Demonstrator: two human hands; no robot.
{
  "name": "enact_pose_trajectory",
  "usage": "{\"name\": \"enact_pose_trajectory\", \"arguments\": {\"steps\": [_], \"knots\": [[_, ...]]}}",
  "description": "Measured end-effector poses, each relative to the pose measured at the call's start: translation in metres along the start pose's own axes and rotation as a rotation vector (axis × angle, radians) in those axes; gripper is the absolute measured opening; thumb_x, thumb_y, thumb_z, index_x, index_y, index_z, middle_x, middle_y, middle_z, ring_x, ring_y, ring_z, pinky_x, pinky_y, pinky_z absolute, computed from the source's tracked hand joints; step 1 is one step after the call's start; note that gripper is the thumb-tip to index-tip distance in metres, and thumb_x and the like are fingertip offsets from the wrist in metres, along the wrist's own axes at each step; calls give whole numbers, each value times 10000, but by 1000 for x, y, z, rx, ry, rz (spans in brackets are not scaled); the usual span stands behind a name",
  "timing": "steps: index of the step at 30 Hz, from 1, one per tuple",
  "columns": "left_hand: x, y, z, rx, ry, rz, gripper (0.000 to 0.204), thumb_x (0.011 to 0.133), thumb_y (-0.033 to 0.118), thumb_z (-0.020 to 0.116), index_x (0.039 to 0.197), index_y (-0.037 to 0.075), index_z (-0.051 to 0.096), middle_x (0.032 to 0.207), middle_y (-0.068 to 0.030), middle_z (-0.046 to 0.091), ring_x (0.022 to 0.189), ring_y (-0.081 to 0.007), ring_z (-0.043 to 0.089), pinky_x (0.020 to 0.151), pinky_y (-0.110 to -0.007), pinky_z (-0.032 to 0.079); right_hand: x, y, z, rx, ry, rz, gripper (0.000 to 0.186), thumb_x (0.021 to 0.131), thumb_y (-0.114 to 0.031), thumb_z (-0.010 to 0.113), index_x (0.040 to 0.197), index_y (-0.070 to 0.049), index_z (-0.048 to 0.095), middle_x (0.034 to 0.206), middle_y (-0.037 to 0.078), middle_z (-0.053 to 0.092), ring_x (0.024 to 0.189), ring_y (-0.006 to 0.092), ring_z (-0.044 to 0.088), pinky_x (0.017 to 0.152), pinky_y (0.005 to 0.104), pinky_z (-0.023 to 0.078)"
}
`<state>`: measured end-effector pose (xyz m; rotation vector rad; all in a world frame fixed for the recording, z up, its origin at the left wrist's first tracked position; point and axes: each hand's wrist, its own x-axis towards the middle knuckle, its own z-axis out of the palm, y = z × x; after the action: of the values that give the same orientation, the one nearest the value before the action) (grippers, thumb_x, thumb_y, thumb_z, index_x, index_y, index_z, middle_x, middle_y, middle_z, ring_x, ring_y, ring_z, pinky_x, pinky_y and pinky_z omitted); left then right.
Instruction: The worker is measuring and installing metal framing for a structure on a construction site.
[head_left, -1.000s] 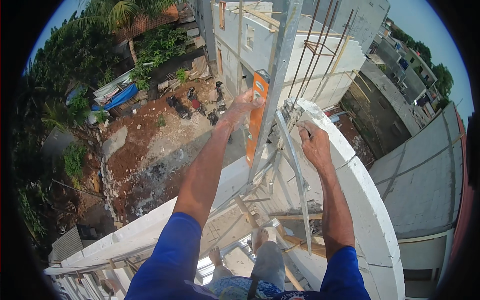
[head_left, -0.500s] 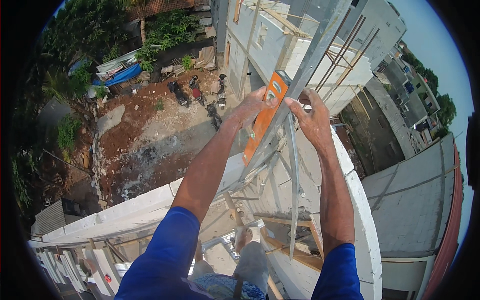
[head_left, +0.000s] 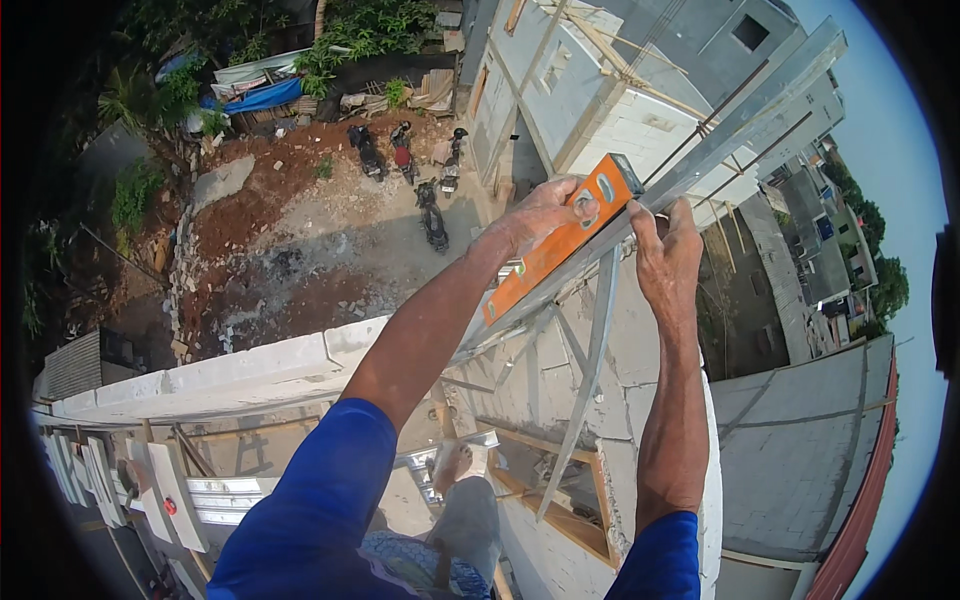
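Observation:
My left hand (head_left: 545, 212) is closed around an orange spirit level (head_left: 548, 255), its fingers at the cut-out near the upper end. The level lies along the side of a long grey metal channel (head_left: 745, 115) that slants up to the right. My right hand (head_left: 668, 240) grips this channel from its other side, with the thumb close to the level's upper end. Below my hands a thinner metal strip (head_left: 585, 400) hangs down from near the channel. Part of the channel is hidden behind the level and my fingers.
A white block wall (head_left: 240, 375) curves under my arms, with a long drop beyond it to a dirt yard holding several motorbikes (head_left: 430, 215). Thin steel rods (head_left: 790, 140) stick out near the channel. My bare foot (head_left: 455, 465) is by a wood-framed opening (head_left: 560, 500).
The channel and the level against it lean further to the right than before. Both hands have moved right with them, and the whole view has shifted a little.

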<state>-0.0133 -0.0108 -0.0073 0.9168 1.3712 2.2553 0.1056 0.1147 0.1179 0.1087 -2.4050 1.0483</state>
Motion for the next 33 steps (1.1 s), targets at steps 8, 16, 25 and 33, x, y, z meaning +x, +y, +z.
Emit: {"name": "enact_pose_trajectory", "arguments": {"steps": [8,16,25,33], "knots": [[-6,1,4,9,-11,-10,646,924,432,598,1378,7,423,1244,-43,521,1165,-125,444,1039,-299,314,2,18,-3,28,-21,-4,351,923,-269,613,987,65,528,818,196,641,757,206,618,680,360,494],[-32,-7,7,-84,41,-6,677,925,320,595,1455,11,310,1430,-91,411,1330,-169,347,1124,-326,225,-23,26,6,-194,-146,-127,548,860,-373,690,1146,72,546,1041,266,625,987,361,628,840,440,485],[-42,-21,12,51,91,-2,1161,614,400,854,1486,21,188,1468,-197,326,1382,-280,297,1153,-378,230,-33,11,31,-679,-100,78,515,792,-414,716,946,61,590,872,196,608,770,354,631,684,437,495],[-40,-35,23,544,269,156,1160,579,289,872,1474,21,182,1415,-261,349,1330,-375,351,1112,-430,319,-37,17,32,-852,-104,-108,421,841,-334,685,830,69,564,725,194,573,651,333,581,626,432,465]]}}
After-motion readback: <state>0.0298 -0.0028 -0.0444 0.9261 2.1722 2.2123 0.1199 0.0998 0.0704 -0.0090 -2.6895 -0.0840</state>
